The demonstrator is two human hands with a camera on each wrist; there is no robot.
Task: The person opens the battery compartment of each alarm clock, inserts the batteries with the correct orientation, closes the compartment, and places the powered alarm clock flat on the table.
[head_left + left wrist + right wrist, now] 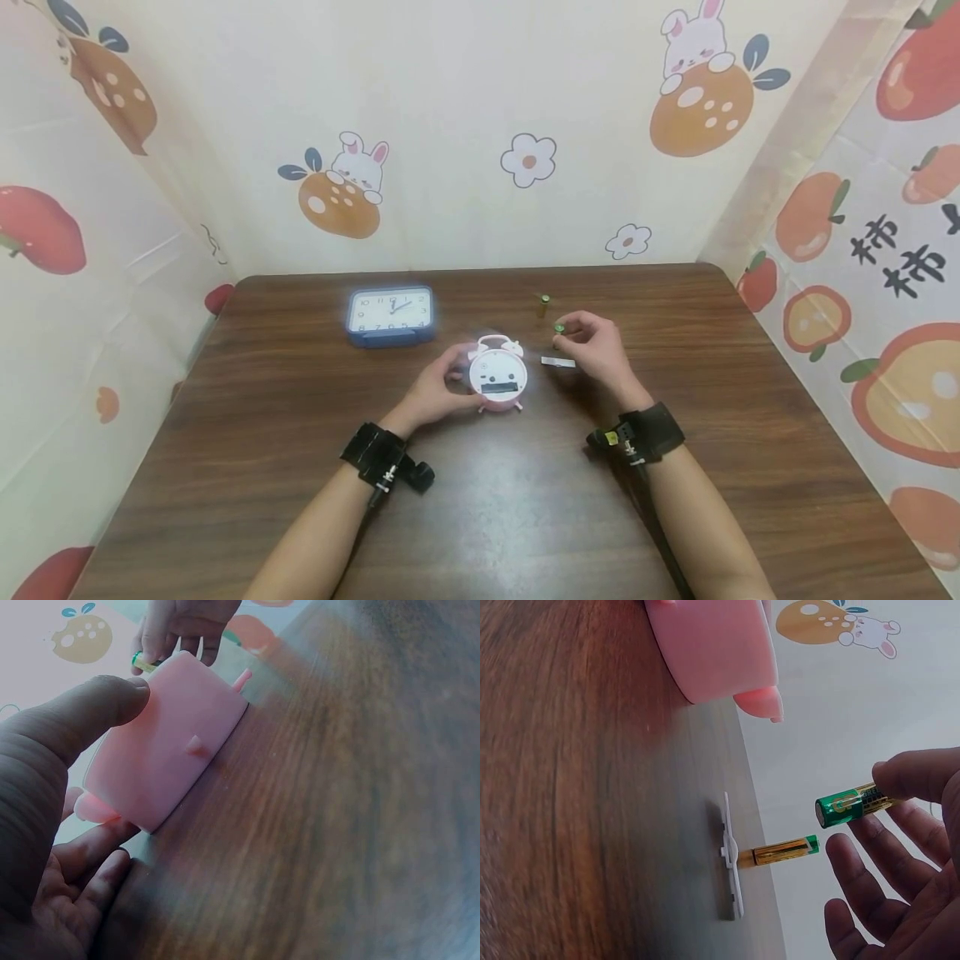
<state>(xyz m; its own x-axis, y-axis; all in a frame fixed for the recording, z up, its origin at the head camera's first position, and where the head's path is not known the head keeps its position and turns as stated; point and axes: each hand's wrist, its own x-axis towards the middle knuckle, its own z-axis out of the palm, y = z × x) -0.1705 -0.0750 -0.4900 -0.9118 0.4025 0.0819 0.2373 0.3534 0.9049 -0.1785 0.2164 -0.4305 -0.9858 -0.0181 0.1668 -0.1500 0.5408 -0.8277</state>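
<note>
A small pink alarm clock (pixel 498 375) lies on the table with its white back up, showing an uncovered dark battery slot. My left hand (pixel 438 390) grips its left side, thumb on the near edge and fingers at the bell end. To the right of the clock, my right hand (pixel 597 348) pinches a green-and-gold battery (pixel 847 806) between thumb and fingers, above the tabletop. Another such battery (pixel 543 307) stands upright farther back. Below the right fingers lies the white battery cover (pixel 558 362), flat on the wood.
A blue rectangular clock (pixel 391 317) sits at the back left, its face tilted up. The brown wooden table (pixel 480 517) ends at a patterned cloth backdrop (pixel 450 100), with more printed cloth on both sides. Each wrist wears a black camera strap (pixel 654 433).
</note>
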